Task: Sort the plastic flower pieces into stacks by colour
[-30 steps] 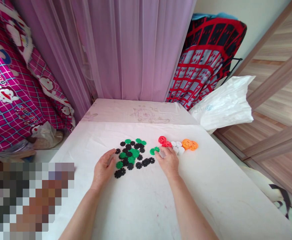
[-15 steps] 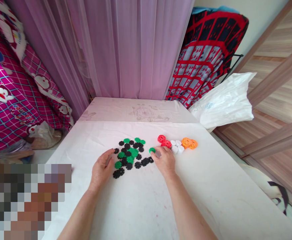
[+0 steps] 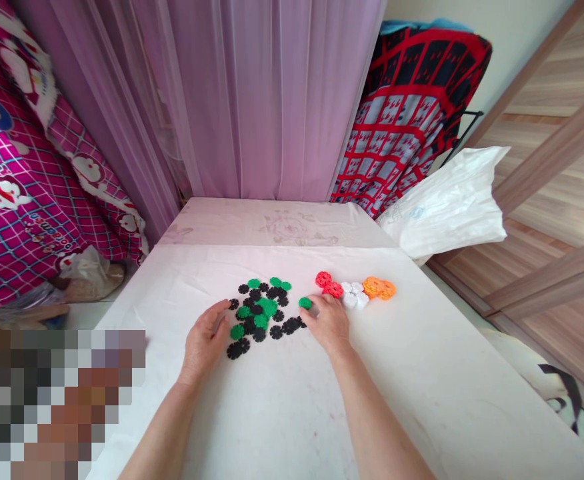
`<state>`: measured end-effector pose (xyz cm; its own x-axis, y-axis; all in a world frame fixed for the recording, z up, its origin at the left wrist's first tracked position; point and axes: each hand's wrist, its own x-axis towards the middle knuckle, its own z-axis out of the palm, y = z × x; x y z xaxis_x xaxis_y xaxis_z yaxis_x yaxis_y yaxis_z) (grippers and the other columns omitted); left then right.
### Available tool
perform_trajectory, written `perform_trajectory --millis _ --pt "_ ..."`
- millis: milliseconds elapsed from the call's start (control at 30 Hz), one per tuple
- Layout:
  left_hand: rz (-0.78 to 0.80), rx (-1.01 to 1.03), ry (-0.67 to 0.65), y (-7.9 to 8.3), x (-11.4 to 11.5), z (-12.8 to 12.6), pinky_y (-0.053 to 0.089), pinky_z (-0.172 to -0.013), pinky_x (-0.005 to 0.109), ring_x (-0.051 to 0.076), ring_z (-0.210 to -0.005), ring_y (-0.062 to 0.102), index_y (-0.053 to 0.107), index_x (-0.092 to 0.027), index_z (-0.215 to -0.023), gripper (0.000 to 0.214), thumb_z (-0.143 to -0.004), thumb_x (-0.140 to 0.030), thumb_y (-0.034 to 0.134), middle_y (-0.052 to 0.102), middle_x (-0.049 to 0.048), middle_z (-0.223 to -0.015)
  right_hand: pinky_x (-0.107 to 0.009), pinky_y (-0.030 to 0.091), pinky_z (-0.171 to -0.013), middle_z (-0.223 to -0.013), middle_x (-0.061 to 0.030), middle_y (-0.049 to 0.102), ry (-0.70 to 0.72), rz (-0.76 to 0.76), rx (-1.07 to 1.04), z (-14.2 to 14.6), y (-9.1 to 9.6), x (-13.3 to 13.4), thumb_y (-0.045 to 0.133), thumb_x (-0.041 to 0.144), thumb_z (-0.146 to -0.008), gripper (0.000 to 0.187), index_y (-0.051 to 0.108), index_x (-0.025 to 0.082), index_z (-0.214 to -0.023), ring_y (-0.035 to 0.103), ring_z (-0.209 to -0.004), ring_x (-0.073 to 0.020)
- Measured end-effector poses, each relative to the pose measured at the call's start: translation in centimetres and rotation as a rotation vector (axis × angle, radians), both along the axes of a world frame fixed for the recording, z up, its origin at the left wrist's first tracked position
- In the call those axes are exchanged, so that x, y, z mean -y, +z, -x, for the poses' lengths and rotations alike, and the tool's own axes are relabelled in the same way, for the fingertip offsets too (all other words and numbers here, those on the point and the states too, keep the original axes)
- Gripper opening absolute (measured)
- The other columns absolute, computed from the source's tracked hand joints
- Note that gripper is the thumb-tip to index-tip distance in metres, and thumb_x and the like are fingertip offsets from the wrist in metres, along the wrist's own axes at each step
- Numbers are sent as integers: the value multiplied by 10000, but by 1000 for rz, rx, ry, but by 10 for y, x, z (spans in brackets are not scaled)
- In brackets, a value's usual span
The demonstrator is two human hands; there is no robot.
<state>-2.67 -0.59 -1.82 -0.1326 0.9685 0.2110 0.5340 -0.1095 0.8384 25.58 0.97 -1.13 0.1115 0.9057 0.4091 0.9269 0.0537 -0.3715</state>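
A loose pile of green snowflake discs (image 3: 267, 307) and black snowflake discs (image 3: 277, 332) lies on the white-covered table. My left hand (image 3: 206, 340) rests at the pile's left side with thumb and fingers apart, holding nothing. Its fingertips are at the edge of a black disc (image 3: 233, 304). My right hand (image 3: 329, 321) is right of the pile, thumb and forefinger closed at the edge of a single green snowflake disc (image 3: 305, 303). Beneath that hand, the end of a short row of black discs (image 3: 291, 325) is partly hidden.
Beyond my right hand, red discs (image 3: 323, 279), white discs (image 3: 355, 295) and orange discs (image 3: 379, 288) lie grouped by colour. A white plastic bag (image 3: 452, 200) stands at the table's right edge. A purple curtain (image 3: 272, 100) hangs behind the table (image 3: 282, 413).
The whole view has shifted very slightly. My right thumb sits a little lower against the green disc, more of which shows. My left hand keeps its place beside the pile.
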Motion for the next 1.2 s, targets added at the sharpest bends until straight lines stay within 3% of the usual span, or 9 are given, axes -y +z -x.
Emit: perform_trajectory --millis 500,667,800,900,1000,1200 --pt "-16 -18 -9 2 1 0 481 -1054 422 232 -1152 643 679 -245 -1189 403 -884 -412 475 685 66 -1262 -332 421 -776 -878 -57 677 -45 -36 7 2 3 1 696 349 -792 160 740 239 -899 576 -852 -228" --pt "-32 -45 7 5 1 -2 482 -1054 417 230 -1144 646 691 -242 -1165 388 -878 -394 479 700 58 -1232 -330 425 -826 -922 -55 676 117 -159 -22 17 10 6 611 262 -854 177 754 250 -959 574 -874 -211" --pt "-39 -56 8 2 0 -2 489 -1043 407 227 -1150 642 691 -246 -1168 387 -873 -378 480 701 50 -1234 -353 418 -845 -980 -55 685 253 -60 -6 44 16 6 685 283 -822 186 751 266 -995 568 -925 -225" --pt "-43 -52 4 -1 -1 -2 491 -1038 404 224 -1140 644 692 -241 -1169 388 -871 -374 481 702 54 -1229 -366 412 -859 -1041 -68 682 241 55 30 60 20 4 735 345 -790 252 738 251 -1024 560 -989 -247" --pt "-44 -52 -2 -1 -2 -1 490 -1039 399 218 -1124 650 690 -242 -1172 388 -870 -369 483 707 53 -1215 -364 404 -864 -1028 -59 683 222 126 58 65 21 2 733 370 -804 205 743 249 -970 560 -982 -239" --pt "-47 -75 1 4 0 -3 493 -1033 396 217 -1122 650 692 -250 -1165 381 -863 -366 490 712 45 -1206 -361 396 -859 -967 -50 691 213 112 75 70 18 2 740 326 -793 145 736 238 -909 564 -941 -232"
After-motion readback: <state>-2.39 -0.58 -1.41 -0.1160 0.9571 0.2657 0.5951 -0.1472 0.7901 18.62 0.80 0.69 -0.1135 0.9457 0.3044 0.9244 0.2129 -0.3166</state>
